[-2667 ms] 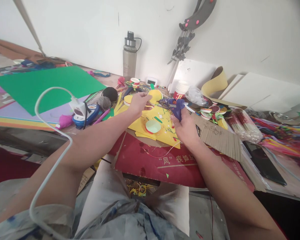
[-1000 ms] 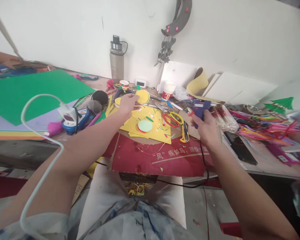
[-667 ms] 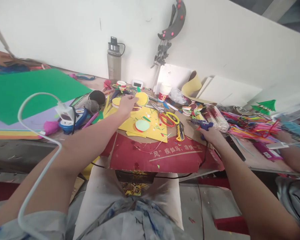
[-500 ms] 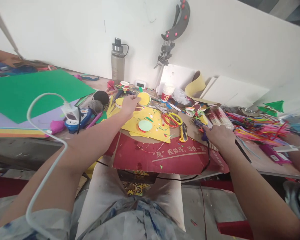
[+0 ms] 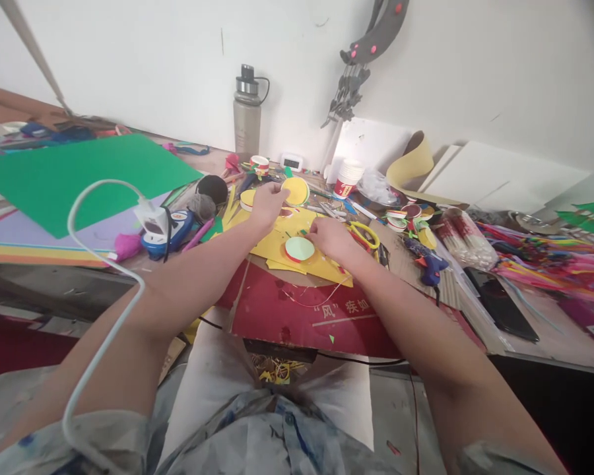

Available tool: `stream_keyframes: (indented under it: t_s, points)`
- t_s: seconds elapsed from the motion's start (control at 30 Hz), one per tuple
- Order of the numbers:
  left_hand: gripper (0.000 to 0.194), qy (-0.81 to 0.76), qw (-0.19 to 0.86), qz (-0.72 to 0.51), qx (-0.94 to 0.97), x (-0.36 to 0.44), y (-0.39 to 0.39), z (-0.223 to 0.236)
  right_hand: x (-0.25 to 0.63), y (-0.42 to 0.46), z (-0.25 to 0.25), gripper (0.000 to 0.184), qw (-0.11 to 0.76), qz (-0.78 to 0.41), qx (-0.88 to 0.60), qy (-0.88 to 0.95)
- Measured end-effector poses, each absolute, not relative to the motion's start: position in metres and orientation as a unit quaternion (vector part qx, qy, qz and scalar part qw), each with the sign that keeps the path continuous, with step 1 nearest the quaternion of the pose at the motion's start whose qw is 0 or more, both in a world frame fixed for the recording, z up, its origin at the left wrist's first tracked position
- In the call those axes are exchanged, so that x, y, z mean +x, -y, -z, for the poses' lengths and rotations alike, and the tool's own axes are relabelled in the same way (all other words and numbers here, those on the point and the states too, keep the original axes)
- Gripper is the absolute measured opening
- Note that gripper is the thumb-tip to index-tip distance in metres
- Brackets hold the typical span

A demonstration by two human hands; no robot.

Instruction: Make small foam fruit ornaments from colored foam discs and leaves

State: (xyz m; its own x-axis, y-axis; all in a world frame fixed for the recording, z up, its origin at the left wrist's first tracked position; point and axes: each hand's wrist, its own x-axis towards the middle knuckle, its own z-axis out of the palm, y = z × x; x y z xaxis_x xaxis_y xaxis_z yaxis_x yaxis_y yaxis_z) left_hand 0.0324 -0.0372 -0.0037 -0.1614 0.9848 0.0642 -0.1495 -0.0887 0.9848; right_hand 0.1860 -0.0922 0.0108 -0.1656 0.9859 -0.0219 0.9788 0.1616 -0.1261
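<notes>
My left hand point(image 5: 270, 206) pinches a round yellow paper disc point(image 5: 297, 192) by its edge, above the yellow paper sheets point(image 5: 327, 269). Over those same sheets, my right hand point(image 5: 332, 239) has its fingertips together at a small green paper strip point(image 5: 304, 232). Just below them lies a pale green disc with a red rim point(image 5: 299, 249). Yellow-handled scissors point(image 5: 365, 234) lie partly behind my right hand. A blue hot glue gun point(image 5: 429, 265) rests on cardboard farther right, out of my grasp.
Behind stand a water bottle point(image 5: 247, 115), a small white timer point(image 5: 292, 161) and paper cups point(image 5: 349, 178). A black phone point(image 5: 499, 303) and pipe cleaners point(image 5: 539, 254) lie right. Green card point(image 5: 89, 178) and a white charging cable point(image 5: 74, 369) are left.
My right hand has let go of the glue gun and moved left to the green strip on the yellow sheets. My left hand still holds the yellow disc. The view has shifted slightly.
</notes>
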Motion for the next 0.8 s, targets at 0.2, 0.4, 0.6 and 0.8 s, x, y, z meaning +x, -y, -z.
stream_keyframes:
  t_s: [0.2, 0.4, 0.6, 0.8]
  points:
    - [0.008, -0.459, 0.494, -0.593, 0.441, 0.036, 0.040, 0.003, 0.186, 0.083, -0.003, 0.027, -0.005, -0.055, -0.649, 0.759]
    - [0.009, -0.454, 0.495, -0.592, 0.445, 0.036, 0.043, 0.001, 0.190, 0.086, -0.003, 0.022, 0.036, -0.088, -0.659, 0.746]
    - [0.009, -0.429, 0.513, -0.598, 0.441, 0.033, 0.044, 0.000, 0.197, 0.092, 0.000, 0.005, 0.126, -0.128, -0.652, 0.736]
    - [0.009, -0.435, 0.537, -0.594, 0.412, 0.032, 0.044, -0.001, 0.205, 0.079, 0.008, 0.015, 0.402, -0.282, -0.588, 0.643]
